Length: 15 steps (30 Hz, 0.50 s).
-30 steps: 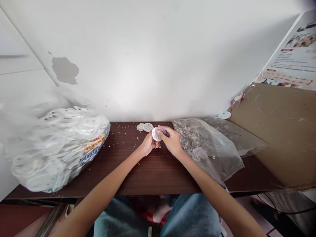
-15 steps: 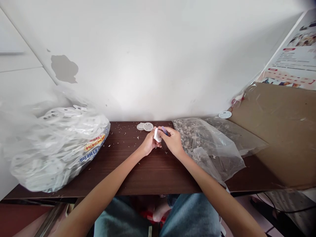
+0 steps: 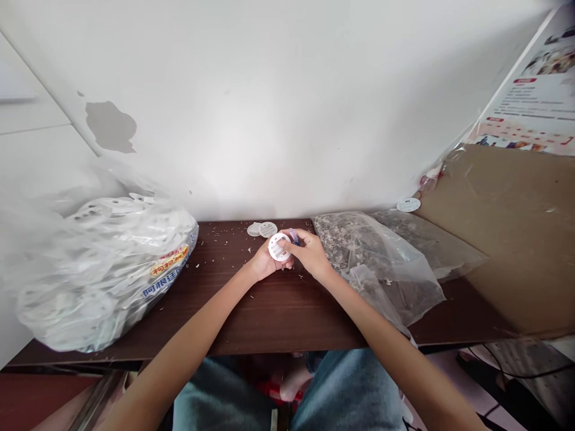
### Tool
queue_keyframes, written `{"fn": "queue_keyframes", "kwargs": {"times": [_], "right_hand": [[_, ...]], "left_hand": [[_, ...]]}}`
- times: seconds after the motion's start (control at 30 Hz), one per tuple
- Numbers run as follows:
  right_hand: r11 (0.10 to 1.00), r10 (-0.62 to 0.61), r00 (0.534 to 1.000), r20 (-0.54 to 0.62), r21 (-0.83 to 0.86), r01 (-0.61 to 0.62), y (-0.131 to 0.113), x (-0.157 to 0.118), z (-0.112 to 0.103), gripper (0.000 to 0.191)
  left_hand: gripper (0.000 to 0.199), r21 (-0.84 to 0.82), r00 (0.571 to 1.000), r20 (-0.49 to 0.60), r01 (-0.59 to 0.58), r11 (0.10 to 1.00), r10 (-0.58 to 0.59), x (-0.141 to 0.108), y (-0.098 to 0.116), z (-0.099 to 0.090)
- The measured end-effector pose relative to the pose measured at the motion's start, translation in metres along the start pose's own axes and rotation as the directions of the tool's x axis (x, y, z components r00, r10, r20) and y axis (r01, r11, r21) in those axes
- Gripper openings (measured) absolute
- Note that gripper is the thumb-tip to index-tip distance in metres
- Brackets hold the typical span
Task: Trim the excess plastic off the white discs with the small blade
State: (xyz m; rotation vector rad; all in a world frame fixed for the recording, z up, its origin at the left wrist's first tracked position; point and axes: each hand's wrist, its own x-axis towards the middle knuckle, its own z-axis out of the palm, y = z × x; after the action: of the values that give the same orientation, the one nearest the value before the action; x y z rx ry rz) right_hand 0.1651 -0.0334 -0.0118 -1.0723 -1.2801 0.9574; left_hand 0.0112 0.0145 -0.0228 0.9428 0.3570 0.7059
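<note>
Nearest: blue jeans (image 3: 348, 389), below the front edge of a dark brown table (image 3: 287, 323). Two bare forearms, slanting inward over the tabletop.

Left hand (image 3: 266, 263): closed on the rim of a white disc (image 3: 275, 251), from beneath and from the left; fingers largely hidden behind it.

White disc: one, round, hence without a long axis; raised above the table, between the two hands, broad face turned up toward the wearer. Small marks and faint lines on the face, too small to read.

Right hand (image 3: 311, 250): thumb laid on the right part of the face, fingers curled about a purple implement (image 3: 294, 236) and clamped on it.

Purple implement: just beside the upper right rim of the disc; long axis slanting from far left to near right; lower end hidden. Cannot tell whether touching the disc. Key relation: disc to the left of implement and right hand, in contact with both hands, neither nearer.

Beyond: two loose discs (image 3: 268, 230), edges overlapping, flat on the table, just past the hands; pale shreds scattered about. At left, a bulging printed plastic bag (image 3: 168, 272) of white pieces. At right, a translucent bag (image 3: 417, 269) of greyish scraps, with a second bag (image 3: 449, 257) behind.

Rear: white wall (image 3: 269, 120), with a grey patch (image 3: 111, 127) at left.
</note>
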Motion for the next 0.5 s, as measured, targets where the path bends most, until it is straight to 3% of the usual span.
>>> {"fn": "queue_keyframes", "kwargs": {"times": [0.2, 0.4, 0.5], "right_hand": [[0.996, 0.057, 0.998, 0.027, 0.063, -0.059, -0.0013, -0.0007, 0.0021, 0.048], [1.000, 0.017, 0.998, -0.068, -0.017, -0.019, -0.0003, -0.0034, 0.0046, 0.045], [0.999, 0.044, 0.996, -0.074, 0.028, -0.042, 0.0014, -0.0047, 0.0066, 0.046]], "left_hand": [[0.040, -0.060, 0.999, -0.033, 0.020, 0.998, -0.022, 0.0003, 0.0005, 0.0003], [0.042, -0.041, 0.999, -0.034, 0.025, 0.999, -0.026, 0.0007, -0.0005, 0.0021], [0.042, -0.065, 0.999, -0.047, 0.020, 0.998, -0.023, 0.0011, -0.0023, 0.0027]]}}
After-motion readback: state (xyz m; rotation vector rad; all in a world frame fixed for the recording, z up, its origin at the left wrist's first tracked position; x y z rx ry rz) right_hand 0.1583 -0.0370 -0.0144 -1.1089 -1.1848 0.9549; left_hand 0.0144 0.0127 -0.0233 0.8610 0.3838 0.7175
